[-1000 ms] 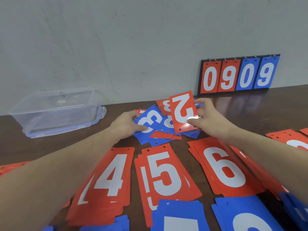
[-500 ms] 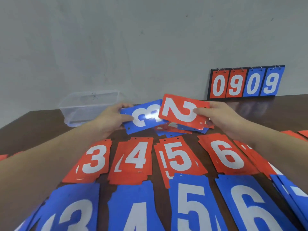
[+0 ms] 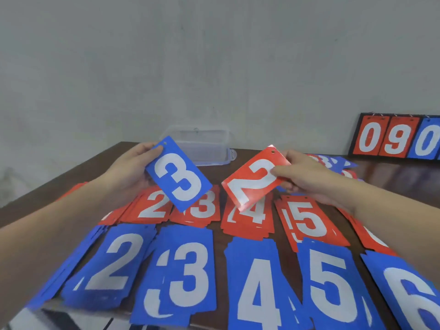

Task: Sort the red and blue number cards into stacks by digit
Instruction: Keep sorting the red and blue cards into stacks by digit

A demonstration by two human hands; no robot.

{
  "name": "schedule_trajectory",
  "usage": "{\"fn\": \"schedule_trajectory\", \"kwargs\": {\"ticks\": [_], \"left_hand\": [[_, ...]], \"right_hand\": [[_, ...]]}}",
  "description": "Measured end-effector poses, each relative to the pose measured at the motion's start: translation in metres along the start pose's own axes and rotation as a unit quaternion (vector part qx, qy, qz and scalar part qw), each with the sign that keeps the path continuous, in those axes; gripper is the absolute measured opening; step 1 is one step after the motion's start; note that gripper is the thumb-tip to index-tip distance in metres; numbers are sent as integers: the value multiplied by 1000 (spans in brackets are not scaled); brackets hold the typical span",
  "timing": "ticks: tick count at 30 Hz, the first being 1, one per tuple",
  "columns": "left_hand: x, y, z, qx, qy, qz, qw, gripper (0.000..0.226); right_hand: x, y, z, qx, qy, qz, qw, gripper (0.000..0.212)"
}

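My left hand (image 3: 129,171) holds a blue 3 card (image 3: 178,173) up above the red 2 stack (image 3: 152,207) and red 3 stack (image 3: 206,208). My right hand (image 3: 307,177) pinches a red 2 card (image 3: 254,178) over the red 4 stack (image 3: 252,216). Further right lies a red 5 stack (image 3: 307,222). In the near row sit blue stacks of 2 (image 3: 112,263), 3 (image 3: 181,275), 4 (image 3: 259,289), 5 (image 3: 333,287) and 6 (image 3: 412,296). A loose pile of unsorted cards (image 3: 333,164) lies behind my right hand.
A clear plastic container (image 3: 202,144) stands at the back of the brown table (image 3: 392,177) against the wall. A flip scoreboard (image 3: 395,138) reading 0, 9, 0 leans on the wall at the right. The table's left edge runs diagonally beside my left arm.
Both hands lifted their cards off the loose pile and pulled them apart and nearer. The view swung left and down, bringing the red 2 stack and the blue stacks into sight.
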State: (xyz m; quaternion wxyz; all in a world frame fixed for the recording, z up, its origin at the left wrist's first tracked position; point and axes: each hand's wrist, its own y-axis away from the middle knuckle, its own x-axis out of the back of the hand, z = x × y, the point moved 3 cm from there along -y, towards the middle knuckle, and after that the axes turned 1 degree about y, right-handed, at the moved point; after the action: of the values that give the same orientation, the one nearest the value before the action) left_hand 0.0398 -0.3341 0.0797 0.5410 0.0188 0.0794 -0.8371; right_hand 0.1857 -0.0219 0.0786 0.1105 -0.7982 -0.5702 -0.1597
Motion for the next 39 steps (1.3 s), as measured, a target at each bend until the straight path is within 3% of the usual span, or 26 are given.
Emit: {"fn": "schedule_trajectory", "kwargs": {"ticks": [7, 11, 14, 19, 22, 25, 27, 34, 39], "left_hand": [[70, 26, 4, 27, 28, 43, 998, 20], [99, 35, 0, 46, -13, 52, 998, 15], [116, 37, -4, 61, -36, 53, 996, 24], [130, 38, -8, 65, -57, 46, 995, 27], [127, 39, -13, 75, -70, 28, 994, 28], [114, 39, -15, 85, -88, -3, 992, 29], [101, 39, -17, 94, -97, -24, 991, 29], [28, 48, -30, 104, -218, -151, 959, 20], [-1, 54, -40, 98, -337, -174, 920, 13]], "right_hand": [[-93, -50, -19, 16, -36, -62, 997, 30], [-146, -75, -28, 4, 0, -99, 995, 32], [-182, -89, -38, 19, 31, -117, 992, 30], [-228, -111, -44, 98, 146, -98, 979, 24], [-248, -119, -39, 162, 268, -85, 946, 22], [-252, -122, -28, 174, 357, -61, 916, 38], [-247, -120, -26, 176, 357, -51, 916, 48], [-192, -102, -17, 197, 279, -31, 939, 22], [-137, -80, -1, 160, 281, 3, 946, 16]]}}
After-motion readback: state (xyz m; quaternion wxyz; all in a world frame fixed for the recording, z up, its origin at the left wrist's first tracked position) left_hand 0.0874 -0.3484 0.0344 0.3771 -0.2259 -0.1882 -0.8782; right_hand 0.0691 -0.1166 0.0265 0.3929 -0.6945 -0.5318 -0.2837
